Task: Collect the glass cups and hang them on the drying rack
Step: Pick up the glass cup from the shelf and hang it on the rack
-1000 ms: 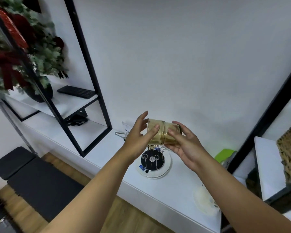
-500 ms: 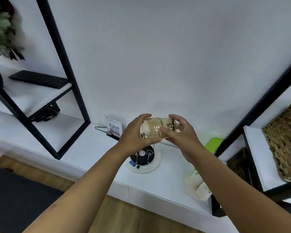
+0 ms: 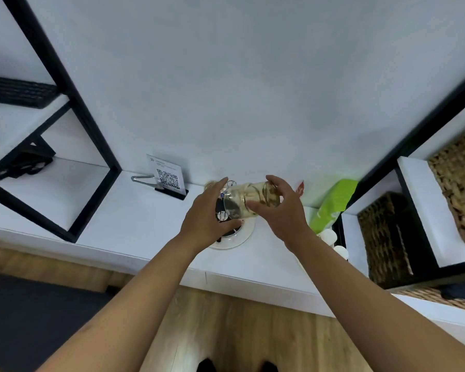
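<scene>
The white surface (image 3: pixel 134 226) in front of me carries a round drying rack (image 3: pixel 236 238). A QR-code card (image 3: pixel 167 174) and a green packet (image 3: pixel 333 205) stand on it too.

Glass cups (image 3: pixel 249 201) lowered from above drying rack (image 3: pixel 234 237) to just over it; view panned right.

Both arms reach forward, left hand (image 3: pixel 207 216) and right hand (image 3: pixel 282 210) curled inward, each grip closed.
</scene>
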`<control>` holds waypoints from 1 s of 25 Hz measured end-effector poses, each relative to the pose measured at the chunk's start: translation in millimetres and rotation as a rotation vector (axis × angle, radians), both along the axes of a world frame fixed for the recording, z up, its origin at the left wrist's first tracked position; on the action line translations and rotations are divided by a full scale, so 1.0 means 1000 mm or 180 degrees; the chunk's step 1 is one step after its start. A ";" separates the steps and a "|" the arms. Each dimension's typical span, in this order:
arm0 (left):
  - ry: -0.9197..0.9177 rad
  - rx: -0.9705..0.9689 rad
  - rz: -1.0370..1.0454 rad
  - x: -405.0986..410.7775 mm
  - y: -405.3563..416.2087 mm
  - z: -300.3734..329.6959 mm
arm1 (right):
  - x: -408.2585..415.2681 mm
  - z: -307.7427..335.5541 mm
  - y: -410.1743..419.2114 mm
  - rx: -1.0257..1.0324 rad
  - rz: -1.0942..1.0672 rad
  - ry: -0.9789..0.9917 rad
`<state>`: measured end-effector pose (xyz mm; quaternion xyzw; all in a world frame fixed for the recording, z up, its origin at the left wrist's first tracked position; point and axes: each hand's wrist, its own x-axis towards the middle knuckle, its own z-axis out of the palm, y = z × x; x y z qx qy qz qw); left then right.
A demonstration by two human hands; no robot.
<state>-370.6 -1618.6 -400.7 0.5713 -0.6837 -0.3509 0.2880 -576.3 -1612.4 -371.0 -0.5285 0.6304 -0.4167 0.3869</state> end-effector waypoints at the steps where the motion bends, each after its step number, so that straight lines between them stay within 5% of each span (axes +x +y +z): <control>1: -0.0007 0.0039 0.0020 0.002 -0.004 -0.009 | -0.001 -0.009 -0.004 -0.0001 -0.0007 0.0118; 14: 0.0059 0.0726 0.0049 -0.004 -0.027 -0.109 | 0.002 -0.115 -0.040 0.0132 0.0395 0.1115; 25: 0.0773 0.1429 0.0358 -0.013 -0.048 -0.169 | 0.016 -0.170 -0.077 0.0168 0.0824 0.1679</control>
